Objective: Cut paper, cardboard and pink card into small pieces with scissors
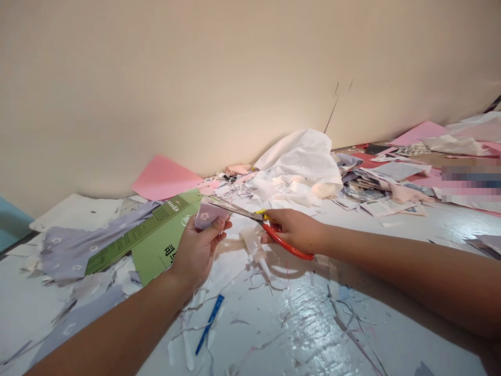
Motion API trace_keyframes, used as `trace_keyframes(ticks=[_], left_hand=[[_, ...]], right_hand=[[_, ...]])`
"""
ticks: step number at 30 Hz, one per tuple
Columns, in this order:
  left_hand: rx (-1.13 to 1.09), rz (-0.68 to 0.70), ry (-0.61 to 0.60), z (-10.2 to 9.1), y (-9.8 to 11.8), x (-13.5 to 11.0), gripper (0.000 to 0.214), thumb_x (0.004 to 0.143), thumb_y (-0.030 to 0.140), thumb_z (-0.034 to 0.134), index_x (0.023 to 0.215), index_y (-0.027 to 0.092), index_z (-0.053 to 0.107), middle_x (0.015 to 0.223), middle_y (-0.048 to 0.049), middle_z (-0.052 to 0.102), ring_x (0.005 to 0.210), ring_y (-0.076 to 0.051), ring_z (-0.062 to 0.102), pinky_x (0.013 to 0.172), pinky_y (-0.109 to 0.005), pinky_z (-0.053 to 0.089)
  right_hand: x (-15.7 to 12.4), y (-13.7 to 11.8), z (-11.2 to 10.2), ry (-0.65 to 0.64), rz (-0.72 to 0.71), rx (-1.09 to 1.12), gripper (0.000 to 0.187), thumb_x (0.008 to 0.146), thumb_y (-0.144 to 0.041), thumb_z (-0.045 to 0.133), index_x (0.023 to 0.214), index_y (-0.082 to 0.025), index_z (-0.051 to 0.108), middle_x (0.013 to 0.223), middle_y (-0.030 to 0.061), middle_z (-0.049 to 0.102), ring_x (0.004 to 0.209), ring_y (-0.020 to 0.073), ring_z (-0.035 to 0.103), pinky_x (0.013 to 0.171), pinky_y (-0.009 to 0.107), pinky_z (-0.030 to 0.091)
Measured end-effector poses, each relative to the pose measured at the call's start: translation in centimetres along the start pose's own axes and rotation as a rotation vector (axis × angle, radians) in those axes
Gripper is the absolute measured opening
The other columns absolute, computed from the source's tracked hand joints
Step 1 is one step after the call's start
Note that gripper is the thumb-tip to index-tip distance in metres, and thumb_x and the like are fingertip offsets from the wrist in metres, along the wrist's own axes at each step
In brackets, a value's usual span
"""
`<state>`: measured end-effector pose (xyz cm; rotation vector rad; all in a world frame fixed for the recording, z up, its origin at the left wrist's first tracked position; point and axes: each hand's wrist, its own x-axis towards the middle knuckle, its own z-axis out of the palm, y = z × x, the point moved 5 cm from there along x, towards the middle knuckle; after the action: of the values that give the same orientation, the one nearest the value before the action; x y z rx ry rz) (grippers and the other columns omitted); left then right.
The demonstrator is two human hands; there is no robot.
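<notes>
My left hand [198, 251] pinches a small lilac paper piece [209, 215] with a white flower print. My right hand [293, 230] is closed around the handles of red-orange scissors [284, 240]. Their long metal blades reach left to the paper's upper edge, and the paper sits at or between them. A clear plastic glue bottle [254, 249] lies on the white surface just below the hands. A thin blue ruler [210, 324] lies nearer to me among paper strips.
A flattened green carton [156, 240] and flower-printed lilac paper [90, 250] lie at left. Pink paper [164, 177] leans on the cream wall [195, 78]. Crumpled white paper [297, 167] and heaped magazine cuttings [376, 188] lie behind. Scraps litter the glossy white surface [305, 334].
</notes>
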<state>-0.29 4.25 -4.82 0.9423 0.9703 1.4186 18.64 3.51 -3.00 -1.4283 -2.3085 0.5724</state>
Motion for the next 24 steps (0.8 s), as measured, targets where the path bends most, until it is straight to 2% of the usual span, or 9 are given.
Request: trace_keyframes(ticks=[24], left_hand=[[0.017,0.021,-0.025,-0.09,-0.04,0.13,0.029,0.061,0.022,0.072,0.086,0.017,0.057,0.081,-0.0002,0.062,0.07,-0.009,0.059,0.057,-0.019,0.042]], right_hand=[[0.21,0.39,-0.24,-0.007,0.014,-0.167,0.035,0.078,-0.052,0.042,0.068,-0.019,0.047,0.065,0.0026,0.057,0.056,0.0134,0.048,0.048,0.022,0.028]])
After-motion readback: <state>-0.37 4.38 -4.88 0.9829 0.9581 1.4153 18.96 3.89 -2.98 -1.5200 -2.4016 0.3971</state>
